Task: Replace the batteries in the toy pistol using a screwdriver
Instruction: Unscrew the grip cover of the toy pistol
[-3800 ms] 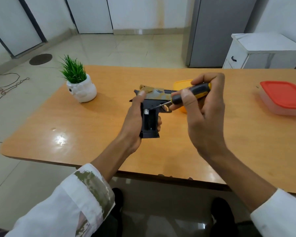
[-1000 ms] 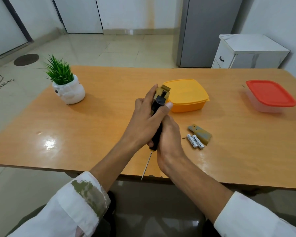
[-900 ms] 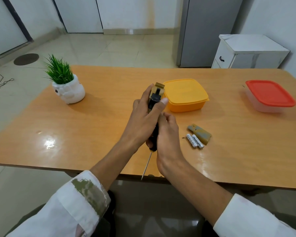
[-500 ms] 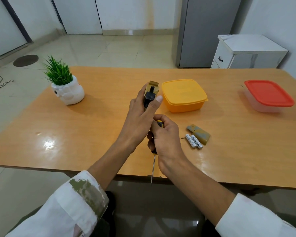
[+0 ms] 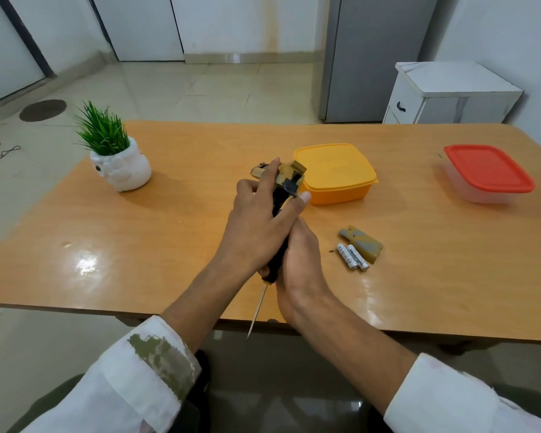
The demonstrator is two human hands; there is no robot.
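Observation:
My left hand (image 5: 256,226) grips the black-and-tan toy pistol (image 5: 289,178) above the middle of the wooden table (image 5: 169,239), its muzzle end pointing away from me. My right hand (image 5: 302,264) lies against the left from below and holds the screwdriver (image 5: 258,307), whose black handle sits between the palms. The metal shaft sticks out toward me, past the table's near edge. Two white batteries (image 5: 353,257) lie side by side on the table to the right of my hands. The tan battery cover (image 5: 362,246) lies right behind them. The pistol's grip is hidden by my hands.
A yellow lidded box (image 5: 336,173) stands just beyond the pistol. A clear box with a red lid (image 5: 487,171) is at the far right. A small potted plant (image 5: 116,154) stands at the back left. A tiny dark speck, maybe a screw (image 5: 331,251), lies left of the batteries.
Since half a second ago my right hand has moved up against the left hand again. The screwdriver shaft now slants left instead of pointing straight at me. Batteries and cover have not moved.

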